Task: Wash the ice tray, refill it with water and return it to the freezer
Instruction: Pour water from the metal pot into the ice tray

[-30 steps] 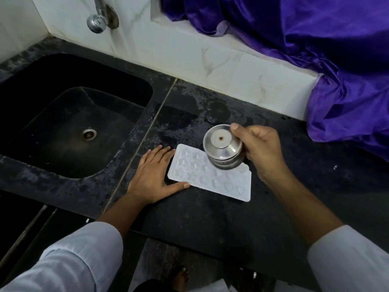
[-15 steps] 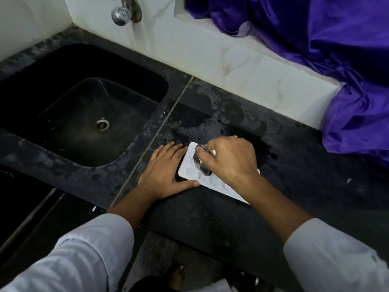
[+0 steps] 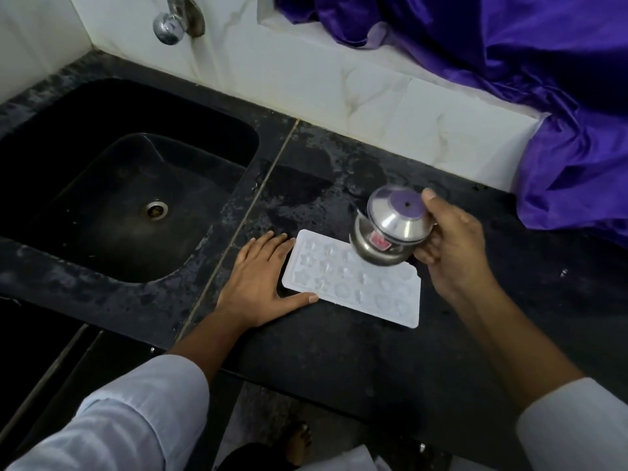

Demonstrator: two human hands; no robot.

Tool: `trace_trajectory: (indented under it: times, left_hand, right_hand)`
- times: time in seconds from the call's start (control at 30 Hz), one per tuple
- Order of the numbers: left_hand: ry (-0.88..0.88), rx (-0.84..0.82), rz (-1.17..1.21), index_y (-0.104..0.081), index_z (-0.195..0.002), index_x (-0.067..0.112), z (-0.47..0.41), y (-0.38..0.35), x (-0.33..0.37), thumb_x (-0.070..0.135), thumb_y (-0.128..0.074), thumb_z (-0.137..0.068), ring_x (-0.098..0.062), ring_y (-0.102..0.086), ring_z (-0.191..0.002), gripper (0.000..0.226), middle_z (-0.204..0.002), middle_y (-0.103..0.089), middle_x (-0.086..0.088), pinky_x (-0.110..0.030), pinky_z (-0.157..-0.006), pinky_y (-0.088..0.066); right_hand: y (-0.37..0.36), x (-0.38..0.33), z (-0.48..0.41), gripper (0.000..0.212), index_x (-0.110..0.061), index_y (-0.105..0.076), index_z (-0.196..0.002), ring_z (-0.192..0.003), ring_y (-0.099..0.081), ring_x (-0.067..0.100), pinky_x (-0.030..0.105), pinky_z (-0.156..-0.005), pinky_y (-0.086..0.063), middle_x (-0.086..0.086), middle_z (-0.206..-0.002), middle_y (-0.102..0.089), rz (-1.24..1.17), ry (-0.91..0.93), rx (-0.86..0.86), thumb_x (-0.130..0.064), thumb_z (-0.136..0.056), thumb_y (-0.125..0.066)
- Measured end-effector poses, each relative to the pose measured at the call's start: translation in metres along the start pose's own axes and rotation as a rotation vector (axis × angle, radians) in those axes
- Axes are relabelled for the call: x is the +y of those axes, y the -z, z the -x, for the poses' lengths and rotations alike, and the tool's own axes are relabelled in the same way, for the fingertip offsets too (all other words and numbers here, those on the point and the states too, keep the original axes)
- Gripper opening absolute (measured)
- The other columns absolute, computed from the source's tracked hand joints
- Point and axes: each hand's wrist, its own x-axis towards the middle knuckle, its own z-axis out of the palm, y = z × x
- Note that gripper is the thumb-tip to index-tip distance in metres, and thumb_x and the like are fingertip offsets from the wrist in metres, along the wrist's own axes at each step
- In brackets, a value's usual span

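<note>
Long loose white sleeves, left sleeve [image 3: 136, 413] and right sleeve [image 3: 577, 423], cuffs ending partway up the forearms. Left hand [image 3: 258, 283] and right hand [image 3: 452, 246] bare. Bare foot [image 3: 299, 440] at bottom edge, dark trouser leg [image 3: 251, 457] beside it.

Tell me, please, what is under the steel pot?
The white ice tray lies on the black counter beneath the tipped steel pot, which the right hand holds. The pot hides the tray's far corner cells.

ice tray [image 3: 350, 287] | white plastic, star and round cells | lying flat on black table [image 3: 339, 368] | steel cup [image 3: 390, 229] tilting over its far corner
</note>
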Motion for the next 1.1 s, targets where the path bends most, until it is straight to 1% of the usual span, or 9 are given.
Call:
trace_trajectory:
  times: [0.1,0.17,0.23,0.4,0.53,0.7,0.9,1.0,1.1]
  left_hand:
    - [-0.002,0.002,0.004,-0.028,-0.163,0.027,0.000,0.000,0.001,0.098,-0.046,-0.076,-0.016,-0.016,-0.160,0.113,-0.169,-0.032,0.004,-0.044,-0.131,-0.006]
    - [-0.002,-0.003,-0.001,-0.028,-0.163,0.027,0.000,-0.001,0.000,0.098,-0.046,-0.076,-0.016,-0.016,-0.160,0.113,-0.169,-0.032,0.004,-0.045,-0.131,-0.006]
    - [-0.004,-0.001,-0.007,-0.029,-0.162,0.026,0.000,-0.002,-0.001,0.098,-0.045,-0.076,-0.016,-0.017,-0.160,0.113,-0.168,-0.032,0.004,-0.046,-0.131,-0.008]
    - [-0.014,0.006,-0.008,-0.031,-0.162,0.025,-0.001,-0.003,-0.002,0.098,-0.043,-0.077,-0.018,-0.019,-0.159,0.113,-0.168,-0.034,0.003,-0.048,-0.131,-0.012]
    - [-0.015,0.009,-0.008,-0.030,-0.162,0.025,-0.001,-0.004,-0.003,0.097,-0.044,-0.077,-0.017,-0.018,-0.159,0.112,-0.168,-0.034,0.003,-0.047,-0.131,-0.011]
    - [-0.012,0.004,-0.015,-0.031,-0.162,0.023,-0.002,-0.004,-0.002,0.096,-0.045,-0.078,-0.016,-0.018,-0.160,0.113,-0.168,-0.033,0.003,-0.047,-0.131,-0.011]
    - [-0.015,0.007,-0.023,-0.030,-0.162,0.024,-0.002,-0.004,-0.003,0.094,-0.050,-0.078,-0.015,-0.018,-0.160,0.111,-0.168,-0.032,0.004,-0.047,-0.131,-0.012]
    - [-0.015,0.015,-0.022,-0.032,-0.162,0.023,-0.002,-0.004,-0.002,0.094,-0.049,-0.078,-0.016,-0.019,-0.159,0.111,-0.168,-0.034,0.003,-0.047,-0.130,-0.012]
    - [-0.017,0.020,-0.023,-0.035,-0.161,0.022,-0.002,-0.005,-0.002,0.095,-0.048,-0.078,-0.016,-0.020,-0.159,0.111,-0.167,-0.034,0.002,-0.046,-0.130,-0.012]
  right_hand:
    - [0.000,-0.003,-0.012,0.048,-0.023,-0.054,-0.057,-0.041,-0.028,0.009,0.025,-0.041,-0.022,-0.005,-0.046,-0.033,-0.125,-0.054,0.001,-0.036,-0.102,-0.062]
    - [0.000,0.002,-0.023,0.048,-0.020,-0.044,-0.061,-0.044,-0.030,0.011,0.026,-0.044,-0.027,-0.004,-0.050,-0.034,-0.150,-0.071,0.015,-0.039,-0.103,-0.060]
    - [-0.002,0.011,-0.036,0.049,-0.020,-0.041,-0.062,-0.048,-0.033,0.012,0.027,-0.047,-0.032,-0.003,-0.054,-0.039,-0.146,-0.083,0.026,-0.038,-0.104,-0.060]
    - [-0.012,0.050,-0.070,0.042,-0.014,-0.054,-0.066,-0.052,-0.048,0.012,0.028,-0.053,-0.047,0.000,-0.061,-0.054,-0.086,-0.127,0.075,-0.030,-0.105,-0.059]
    - [-0.017,0.072,-0.093,0.037,-0.011,-0.060,-0.074,-0.065,-0.063,0.015,0.030,-0.065,-0.058,0.001,-0.066,-0.065,-0.077,-0.178,0.115,-0.027,-0.107,-0.057]
    - [-0.016,0.082,-0.116,0.030,-0.009,-0.065,-0.082,-0.076,-0.071,0.017,0.033,-0.076,-0.060,0.002,-0.075,-0.070,-0.131,-0.183,0.126,-0.023,-0.107,-0.055]
    - [-0.014,0.082,-0.132,0.021,-0.012,-0.070,-0.087,-0.082,-0.072,0.018,0.032,-0.075,-0.061,0.005,-0.089,-0.073,-0.096,-0.188,0.175,-0.025,-0.103,-0.065]
    - [-0.014,0.079,-0.132,0.023,-0.016,-0.064,-0.078,-0.081,-0.071,0.019,0.030,-0.070,-0.061,0.004,-0.088,-0.073,-0.063,-0.190,0.253,-0.026,-0.096,-0.075]
    - [-0.006,0.066,-0.118,0.024,-0.017,-0.060,-0.087,-0.091,-0.069,0.020,0.033,-0.074,-0.064,0.001,-0.096,-0.072,0.021,-0.184,0.298,-0.034,-0.095,-0.076]
